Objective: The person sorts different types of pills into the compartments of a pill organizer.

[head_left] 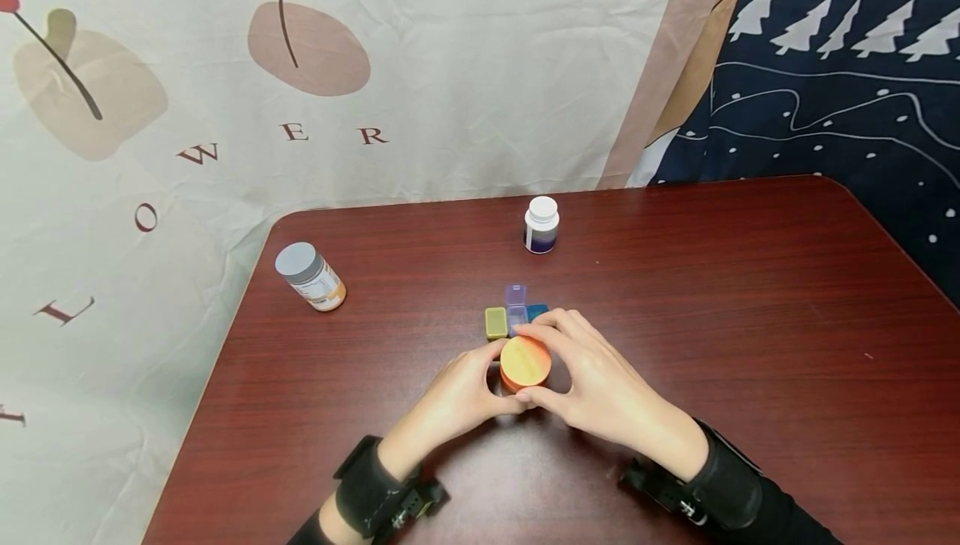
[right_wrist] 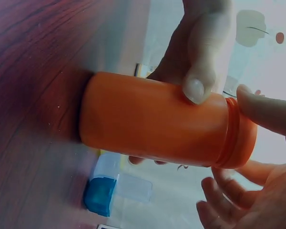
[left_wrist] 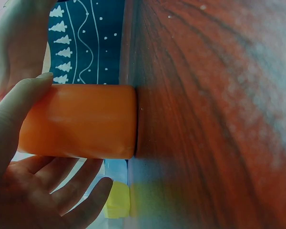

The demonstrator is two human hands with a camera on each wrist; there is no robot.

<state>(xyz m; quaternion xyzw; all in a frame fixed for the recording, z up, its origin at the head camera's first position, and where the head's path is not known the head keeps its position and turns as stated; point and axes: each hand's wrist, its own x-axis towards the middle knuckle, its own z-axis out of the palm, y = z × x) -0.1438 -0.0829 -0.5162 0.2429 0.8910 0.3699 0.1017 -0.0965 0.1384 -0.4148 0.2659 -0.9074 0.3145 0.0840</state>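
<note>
An orange bottle (head_left: pixel 525 363) with an orange lid stands upright on the table, between both hands. My left hand (head_left: pixel 461 385) grips its body, thumb on the near side and fingers behind, as the left wrist view shows. The right hand (head_left: pixel 592 374) pinches the lid (right_wrist: pixel 241 136) at its rim between thumb and fingers. Just behind the bottle lies a small pill organizer, with a yellow-green compartment (head_left: pixel 496 323), a purple compartment (head_left: pixel 517 316) whose lid stands raised, and a blue compartment (right_wrist: pixel 100 195) partly hidden by the right hand.
A white bottle with a dark blue label (head_left: pixel 542 226) stands near the table's back edge. To the left is a grey-lidded bottle (head_left: pixel 311 277). The dark red wooden table (head_left: pixel 712 295) meets a hanging white cloth (head_left: pixel 465 70) and a dark blue tree-patterned cloth (head_left: pixel 832 112).
</note>
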